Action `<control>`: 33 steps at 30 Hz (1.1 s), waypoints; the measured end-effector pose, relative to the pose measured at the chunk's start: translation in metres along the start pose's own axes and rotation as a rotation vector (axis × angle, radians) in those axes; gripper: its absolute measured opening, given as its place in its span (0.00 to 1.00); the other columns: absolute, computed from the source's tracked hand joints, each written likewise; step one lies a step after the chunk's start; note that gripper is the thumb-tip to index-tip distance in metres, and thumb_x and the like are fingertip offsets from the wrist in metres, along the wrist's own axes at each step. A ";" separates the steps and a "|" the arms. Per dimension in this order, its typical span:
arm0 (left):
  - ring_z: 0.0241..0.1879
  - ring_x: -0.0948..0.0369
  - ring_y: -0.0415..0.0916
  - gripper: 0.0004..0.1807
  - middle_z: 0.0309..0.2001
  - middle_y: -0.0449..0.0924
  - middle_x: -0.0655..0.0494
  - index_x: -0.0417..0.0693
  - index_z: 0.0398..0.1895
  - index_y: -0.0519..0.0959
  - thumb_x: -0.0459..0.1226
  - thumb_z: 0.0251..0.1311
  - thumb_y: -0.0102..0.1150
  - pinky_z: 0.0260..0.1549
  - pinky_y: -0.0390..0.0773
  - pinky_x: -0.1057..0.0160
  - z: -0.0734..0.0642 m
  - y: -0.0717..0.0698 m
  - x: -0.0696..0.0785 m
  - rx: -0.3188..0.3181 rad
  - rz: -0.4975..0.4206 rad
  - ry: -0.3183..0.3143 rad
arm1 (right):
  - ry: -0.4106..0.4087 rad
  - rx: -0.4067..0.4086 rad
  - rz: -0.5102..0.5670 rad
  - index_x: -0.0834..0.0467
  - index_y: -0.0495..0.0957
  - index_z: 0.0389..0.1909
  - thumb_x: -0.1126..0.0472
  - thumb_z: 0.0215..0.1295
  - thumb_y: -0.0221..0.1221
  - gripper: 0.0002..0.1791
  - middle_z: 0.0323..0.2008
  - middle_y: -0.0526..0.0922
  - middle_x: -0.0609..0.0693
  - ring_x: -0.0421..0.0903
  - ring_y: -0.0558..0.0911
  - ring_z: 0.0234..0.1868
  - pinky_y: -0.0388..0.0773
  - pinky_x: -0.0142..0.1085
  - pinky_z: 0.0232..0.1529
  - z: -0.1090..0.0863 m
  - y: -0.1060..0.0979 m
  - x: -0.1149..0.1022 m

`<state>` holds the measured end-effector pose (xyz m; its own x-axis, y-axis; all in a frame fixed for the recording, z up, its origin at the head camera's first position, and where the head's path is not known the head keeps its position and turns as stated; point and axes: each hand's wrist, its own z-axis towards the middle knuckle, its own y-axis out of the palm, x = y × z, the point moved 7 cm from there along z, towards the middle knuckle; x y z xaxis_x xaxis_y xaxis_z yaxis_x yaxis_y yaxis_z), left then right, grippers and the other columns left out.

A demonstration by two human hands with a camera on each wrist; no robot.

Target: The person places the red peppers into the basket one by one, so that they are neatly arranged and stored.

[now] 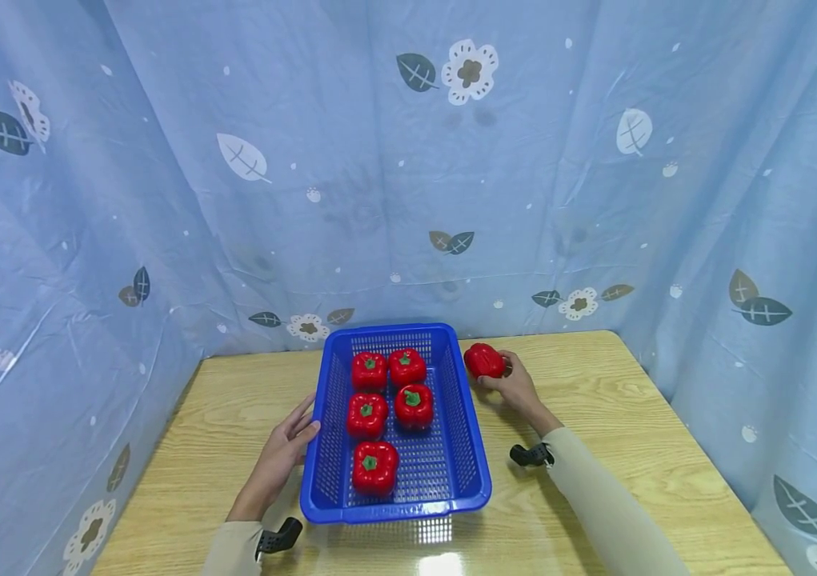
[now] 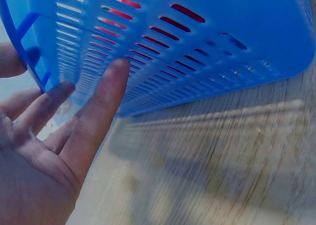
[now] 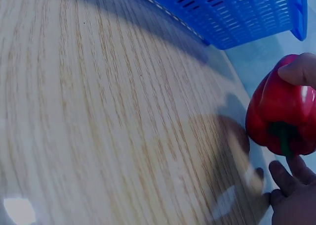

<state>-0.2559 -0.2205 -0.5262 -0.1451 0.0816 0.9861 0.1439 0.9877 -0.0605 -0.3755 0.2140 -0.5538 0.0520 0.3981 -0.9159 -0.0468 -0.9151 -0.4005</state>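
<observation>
My left hand [image 1: 283,450] is at the left side of a blue perforated plastic basket [image 1: 478,448]. In the left wrist view, the fairly straight fingers [image 2: 111,84] touch the basket's outer wall and rim. Inside sit several glossy red bell peppers [image 1: 375,468] with green stems. Off the basket's far right side, my right hand [image 1: 519,386] holds another red bell pepper [image 1: 483,361]. Seen from the right wrist, the thumb [image 3: 300,70] lies on this pepper's side, and fingertips are near its green stem; part of the grip is cut off by the frame edge.
Everything stands on a light wood-grain table [image 1: 595,400]. A blue patterned curtain [image 1: 379,200] rises behind the table and along both sides. Each wrist carries a small black device, such as the one [image 1: 531,455] on the right.
</observation>
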 end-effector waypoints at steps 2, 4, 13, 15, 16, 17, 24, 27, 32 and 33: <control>0.58 0.50 0.79 0.34 0.73 0.64 0.49 0.65 0.76 0.56 0.47 0.69 0.55 0.45 0.85 0.55 0.000 0.000 0.000 0.001 -0.002 -0.002 | 0.009 0.001 0.016 0.60 0.58 0.70 0.56 0.56 0.67 0.43 0.66 0.66 0.64 0.61 0.69 0.65 0.70 0.55 0.66 -0.002 -0.003 0.000; 0.58 0.50 0.79 0.34 0.73 0.64 0.49 0.66 0.76 0.56 0.47 0.69 0.55 0.45 0.85 0.55 0.000 0.000 0.000 0.003 -0.002 -0.002 | 0.011 0.005 0.040 0.60 0.58 0.70 0.56 0.56 0.67 0.43 0.66 0.66 0.64 0.61 0.69 0.65 0.70 0.55 0.66 -0.003 -0.005 0.000; 0.57 0.50 0.79 0.34 0.73 0.65 0.47 0.65 0.76 0.57 0.47 0.69 0.56 0.45 0.85 0.54 -0.001 0.000 0.000 0.018 0.016 0.000 | -0.009 -0.003 0.063 0.60 0.59 0.70 0.57 0.59 0.67 0.41 0.64 0.67 0.63 0.60 0.72 0.62 0.73 0.48 0.62 -0.010 -0.010 -0.001; 0.57 0.50 0.79 0.34 0.73 0.65 0.48 0.65 0.76 0.57 0.47 0.68 0.56 0.45 0.85 0.54 -0.001 0.000 0.000 0.020 0.015 0.000 | -0.023 -0.011 0.058 0.60 0.59 0.70 0.56 0.60 0.67 0.40 0.64 0.67 0.63 0.60 0.72 0.61 0.75 0.45 0.60 -0.011 -0.010 -0.002; 0.58 0.50 0.79 0.35 0.73 0.65 0.48 0.65 0.76 0.57 0.48 0.68 0.56 0.46 0.85 0.54 -0.001 0.000 0.000 0.019 0.016 0.000 | -0.034 -0.014 0.060 0.60 0.59 0.70 0.56 0.60 0.67 0.40 0.64 0.66 0.63 0.61 0.72 0.61 0.75 0.44 0.59 -0.012 -0.010 -0.003; 0.58 0.50 0.79 0.35 0.73 0.65 0.48 0.65 0.76 0.57 0.48 0.68 0.56 0.45 0.85 0.54 -0.001 0.000 0.000 0.018 0.017 0.001 | -0.042 -0.016 0.064 0.61 0.59 0.70 0.56 0.60 0.66 0.40 0.64 0.66 0.63 0.61 0.72 0.61 0.75 0.44 0.59 -0.013 -0.010 -0.004; 0.58 0.50 0.79 0.35 0.73 0.64 0.48 0.65 0.76 0.56 0.48 0.68 0.56 0.46 0.85 0.54 -0.001 0.000 -0.001 0.012 0.009 0.001 | -0.036 -0.015 0.113 0.57 0.56 0.72 0.57 0.62 0.65 0.40 0.67 0.64 0.63 0.63 0.69 0.65 0.70 0.53 0.65 -0.016 -0.011 -0.005; 0.58 0.50 0.79 0.35 0.73 0.64 0.48 0.65 0.76 0.56 0.48 0.68 0.56 0.46 0.84 0.54 -0.001 0.000 -0.001 0.011 0.010 0.000 | -0.029 0.003 0.129 0.56 0.55 0.73 0.57 0.62 0.65 0.42 0.69 0.61 0.63 0.63 0.68 0.65 0.68 0.55 0.66 -0.018 -0.013 -0.005; 0.58 0.49 0.79 0.35 0.73 0.64 0.48 0.66 0.76 0.56 0.48 0.68 0.56 0.46 0.84 0.53 -0.001 0.000 0.000 0.010 0.007 0.003 | -0.029 0.035 0.155 0.54 0.55 0.73 0.58 0.62 0.64 0.41 0.70 0.60 0.63 0.61 0.65 0.67 0.68 0.56 0.66 -0.020 -0.018 -0.007; 0.58 0.49 0.79 0.35 0.73 0.65 0.48 0.66 0.76 0.57 0.48 0.68 0.56 0.46 0.85 0.53 0.000 -0.001 0.000 0.010 0.007 0.002 | -0.027 0.040 0.161 0.54 0.55 0.72 0.58 0.62 0.64 0.41 0.70 0.60 0.62 0.61 0.65 0.67 0.68 0.55 0.66 -0.020 -0.019 -0.008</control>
<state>-0.2555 -0.2211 -0.5265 -0.1422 0.0887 0.9859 0.1348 0.9884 -0.0695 -0.3547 0.2266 -0.5385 0.0139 0.2485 -0.9685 -0.0917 -0.9642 -0.2487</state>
